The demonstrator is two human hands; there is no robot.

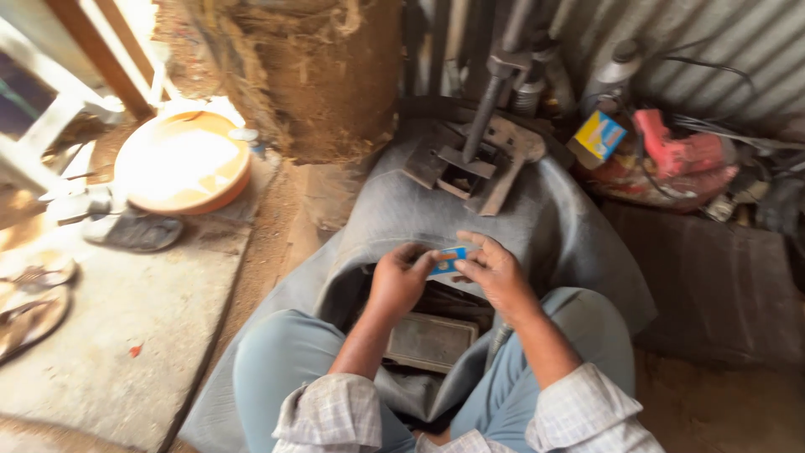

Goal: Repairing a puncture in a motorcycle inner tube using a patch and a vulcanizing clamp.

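Observation:
Both my hands meet over my lap and hold a small blue and orange packet [447,261] between their fingertips. My left hand [397,280] grips its left end and my right hand [495,273] pinches its right end. Under them a grey rubber inner tube [545,222] is draped across my knees. A flat dark metal plate [429,341] lies between my legs, just below my hands. Whether the packet is open or sealed cannot be made out.
A metal clamp press [478,155] stands on the tube ahead. To the right lie a blue and yellow box [599,137] and a red tool [683,155]. An orange basin [183,162] and sandals [33,294] sit on the concrete slab [126,335] at left.

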